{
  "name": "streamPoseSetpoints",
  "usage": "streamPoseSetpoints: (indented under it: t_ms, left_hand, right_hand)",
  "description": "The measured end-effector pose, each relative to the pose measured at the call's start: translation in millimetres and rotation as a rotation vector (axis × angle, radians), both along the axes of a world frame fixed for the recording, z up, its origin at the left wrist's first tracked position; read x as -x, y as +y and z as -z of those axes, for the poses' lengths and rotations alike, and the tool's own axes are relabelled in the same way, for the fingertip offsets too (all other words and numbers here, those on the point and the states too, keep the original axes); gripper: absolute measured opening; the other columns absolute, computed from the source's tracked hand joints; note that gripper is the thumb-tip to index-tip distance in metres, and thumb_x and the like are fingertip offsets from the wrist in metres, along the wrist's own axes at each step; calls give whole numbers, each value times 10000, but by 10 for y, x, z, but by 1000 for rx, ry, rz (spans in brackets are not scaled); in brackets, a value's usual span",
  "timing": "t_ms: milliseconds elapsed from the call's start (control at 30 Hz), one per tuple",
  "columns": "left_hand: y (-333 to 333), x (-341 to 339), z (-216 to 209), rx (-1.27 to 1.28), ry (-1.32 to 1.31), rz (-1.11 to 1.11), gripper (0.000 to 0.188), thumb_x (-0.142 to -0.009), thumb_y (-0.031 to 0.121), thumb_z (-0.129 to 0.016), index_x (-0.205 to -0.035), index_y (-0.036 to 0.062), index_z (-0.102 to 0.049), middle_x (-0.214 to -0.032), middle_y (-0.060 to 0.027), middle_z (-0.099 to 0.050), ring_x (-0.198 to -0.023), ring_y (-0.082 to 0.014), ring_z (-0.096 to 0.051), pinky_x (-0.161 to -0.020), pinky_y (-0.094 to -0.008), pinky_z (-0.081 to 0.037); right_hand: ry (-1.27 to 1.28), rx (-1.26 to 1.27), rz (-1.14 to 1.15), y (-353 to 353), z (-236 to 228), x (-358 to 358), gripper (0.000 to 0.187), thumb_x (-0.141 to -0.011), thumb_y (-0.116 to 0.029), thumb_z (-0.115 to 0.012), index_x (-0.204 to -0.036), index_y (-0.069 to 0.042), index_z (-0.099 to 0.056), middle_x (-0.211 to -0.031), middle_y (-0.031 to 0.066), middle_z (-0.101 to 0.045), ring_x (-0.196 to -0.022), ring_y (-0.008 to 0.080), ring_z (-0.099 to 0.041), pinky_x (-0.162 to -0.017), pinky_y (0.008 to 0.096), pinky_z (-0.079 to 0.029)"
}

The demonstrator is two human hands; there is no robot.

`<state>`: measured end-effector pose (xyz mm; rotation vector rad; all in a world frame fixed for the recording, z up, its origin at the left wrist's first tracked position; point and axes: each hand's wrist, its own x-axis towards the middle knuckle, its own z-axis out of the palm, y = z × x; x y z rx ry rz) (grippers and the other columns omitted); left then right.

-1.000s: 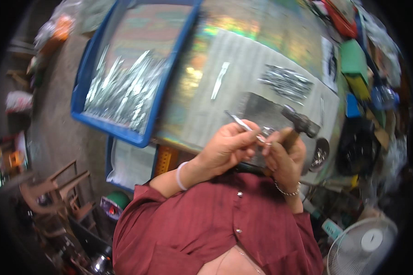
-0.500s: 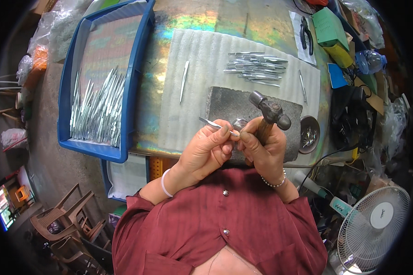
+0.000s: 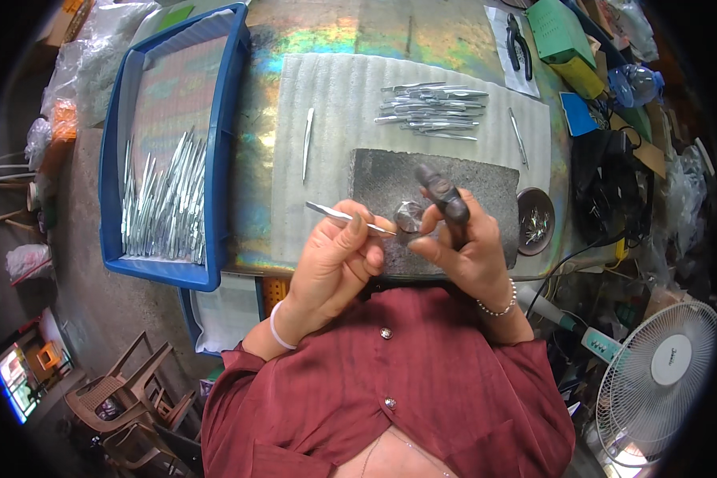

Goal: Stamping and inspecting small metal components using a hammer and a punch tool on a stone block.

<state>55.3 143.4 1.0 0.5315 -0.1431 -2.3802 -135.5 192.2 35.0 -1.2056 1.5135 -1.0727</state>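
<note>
Pinched between the thumb and fingers of my left hand (image 3: 332, 259) is a slim silver metal piece (image 3: 327, 211), pointing up to the left. My right hand (image 3: 476, 251) grips a hammer (image 3: 444, 195) near its dark, motion-blurred head. The right thumb and forefinger stand apart from each other, a little to the right of the metal piece. Under both hands lies a grey stone block (image 3: 478, 177), with a shiny round metal disc (image 3: 409, 215) on it. A pile of similar slim pieces (image 3: 430, 110) rests on the white foam sheet (image 3: 338, 92) beyond the block.
Left of the sheet, a blue tray (image 3: 217, 151) holds many slim metal pieces (image 3: 167, 207). Single pieces lie at the sheet's left (image 3: 307, 145) and right (image 3: 518, 135). A round bowl (image 3: 524, 199) contains small metal bits. Black pliers (image 3: 519, 48) lie far right; a fan (image 3: 661, 382) stands near right.
My hands have drawn apart. The left moved slightly left with the metal piece; the right shifted right, its thumb and forefinger coming away from the piece's end while keeping the hammer.
</note>
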Motion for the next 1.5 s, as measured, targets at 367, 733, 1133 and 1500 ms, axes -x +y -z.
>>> streamPoseSetpoints:
  t_ms: [367, 733, 1133, 1500]
  left_hand:
    - [-142, -1, 5, 314, -203, -22, 104, -954, 160, -536, -1009, 72, -518, -943, -132, -651, -656, -110, -590, -601, -213, -497]
    - [-147, 231, 26, 975, -740, 67, 49, -898, -10, -571, -944, 4, -578, -863, -46, -615, -671, -62, -544, -607, -193, -462]
    - [-125, 251, 6, 1115, -858, 118, 91, -892, -45, -553, -963, -13, -598, -939, -59, -605, -824, -98, -583, -716, -221, -490]
    - [-136, 276, -12, 1201, -897, 140, 103, -891, -71, -530, -976, -35, -576, -965, -91, -586, -832, -134, -604, -730, -245, -533]
  right_hand:
    - [378, 84, -113, -11, 130, 16, 438, -776, -71, -706, -1168, -3, -523, -1060, 187, -620, -956, 300, -643, -800, 359, -511]
    - [-197, -91, 65, 208, 233, 244, 271, -910, -60, -555, -1154, -11, -450, -818, 41, -570, -723, 93, -542, -656, 255, -458]
    - [-277, -54, 41, 230, 323, 273, 313, -940, -81, -527, -1230, -22, -424, -857, 39, -545, -662, 48, -455, -587, 204, -381]
    - [-279, 4, 9, 252, 367, 271, 388, -960, -55, -476, -1329, -29, -360, -875, 53, -549, -536, 8, -371, -477, 153, -315]
